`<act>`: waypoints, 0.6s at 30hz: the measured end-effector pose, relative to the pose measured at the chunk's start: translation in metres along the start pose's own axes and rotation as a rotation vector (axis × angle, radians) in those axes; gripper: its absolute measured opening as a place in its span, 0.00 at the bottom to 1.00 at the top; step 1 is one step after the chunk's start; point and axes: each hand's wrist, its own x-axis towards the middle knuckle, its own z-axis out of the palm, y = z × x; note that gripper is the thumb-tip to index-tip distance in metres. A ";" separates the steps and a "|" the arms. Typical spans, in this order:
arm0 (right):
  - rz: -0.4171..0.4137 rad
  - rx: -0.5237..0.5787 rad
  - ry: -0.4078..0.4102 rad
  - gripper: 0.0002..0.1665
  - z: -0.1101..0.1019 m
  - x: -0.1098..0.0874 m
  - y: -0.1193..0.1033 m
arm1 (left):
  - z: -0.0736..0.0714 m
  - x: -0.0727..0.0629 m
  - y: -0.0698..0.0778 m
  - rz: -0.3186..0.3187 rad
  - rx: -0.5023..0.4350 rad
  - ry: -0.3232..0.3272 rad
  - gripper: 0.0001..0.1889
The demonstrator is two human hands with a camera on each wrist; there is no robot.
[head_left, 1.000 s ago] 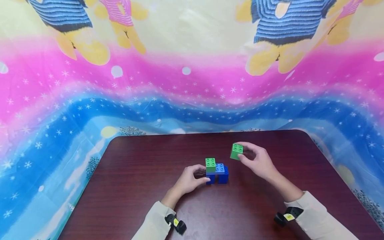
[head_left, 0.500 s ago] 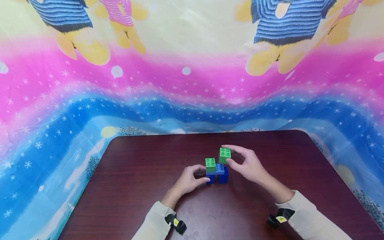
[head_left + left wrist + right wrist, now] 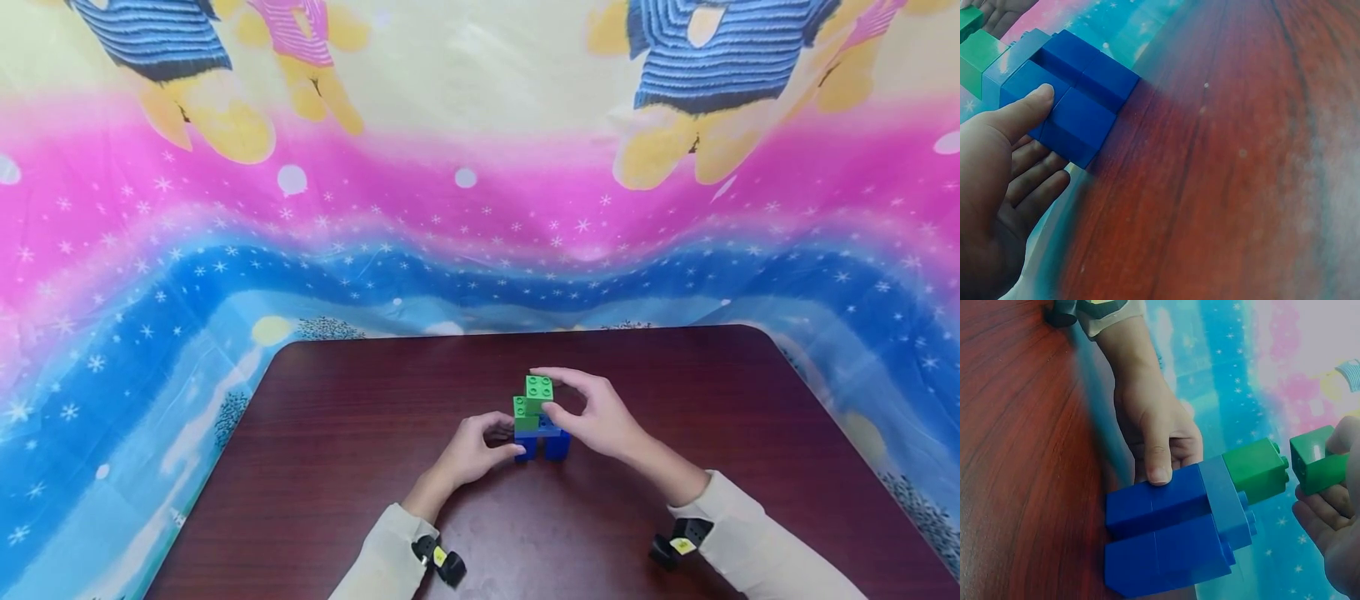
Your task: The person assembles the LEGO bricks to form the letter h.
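Observation:
Two dark blue toy brick columns [image 3: 1172,553] stand side by side on the table. A lighter blue brick [image 3: 1225,500] bridges their tops, and a green brick [image 3: 1254,465] sits on it above the left column. My left hand [image 3: 471,452] holds the left column, its thumb on the front face and fingers behind. My right hand [image 3: 603,415] pinches a second green brick [image 3: 538,393] between thumb and fingers. In the right wrist view a small gap separates this brick's hollow underside from the studs of the seated green brick.
The dark reddish-brown tabletop [image 3: 337,467] has rounded far corners. Behind it hangs a patterned cloth [image 3: 465,217] in pink, blue and cream. A black wrist camera [image 3: 442,560] is strapped on the left sleeve, another camera [image 3: 678,542] on the right.
My right hand has carried its green brick leftward, from right of the stack to just above the seated green brick. The left hand stays in place on the left column.

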 end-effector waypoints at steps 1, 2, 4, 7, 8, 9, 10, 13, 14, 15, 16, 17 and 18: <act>0.000 0.003 -0.001 0.27 0.001 0.000 0.000 | 0.000 0.000 0.000 0.002 -0.002 0.000 0.16; 0.000 0.007 -0.002 0.27 0.002 0.001 0.000 | 0.000 0.000 0.000 0.004 -0.001 0.000 0.16; 0.002 0.011 -0.008 0.27 0.003 0.001 0.001 | 0.000 0.000 -0.001 0.006 0.001 0.000 0.16; 0.006 0.017 -0.020 0.27 0.005 0.002 0.002 | -0.001 0.000 0.000 0.008 0.008 0.000 0.16; 0.009 0.019 -0.024 0.27 0.005 0.002 0.002 | -0.001 0.000 0.000 0.008 0.010 0.000 0.16; 0.013 0.021 -0.028 0.27 0.006 0.002 0.002 | -0.001 -0.001 0.000 0.008 0.012 0.000 0.16; 0.017 0.024 -0.031 0.27 0.006 0.002 0.002 | -0.001 -0.001 0.001 0.008 0.013 0.000 0.17; 0.029 0.029 -0.036 0.28 0.007 0.002 0.002 | -0.001 -0.001 0.001 0.009 0.015 -0.001 0.17; 0.031 0.029 -0.035 0.28 0.007 0.002 0.002 | -0.001 -0.001 0.000 0.010 0.017 0.000 0.17; 0.032 0.031 -0.034 0.28 0.007 0.003 0.002 | -0.001 0.000 0.000 0.012 0.018 0.000 0.17; 0.032 0.031 -0.034 0.28 0.008 0.003 0.002 | 0.000 0.000 0.000 0.013 0.019 0.001 0.17; 0.028 0.031 -0.035 0.28 0.009 0.003 0.003 | 0.000 -0.001 0.000 0.015 0.022 0.002 0.17; 0.022 0.030 -0.036 0.28 0.009 0.003 0.003 | 0.000 -0.001 0.000 0.017 0.023 0.003 0.17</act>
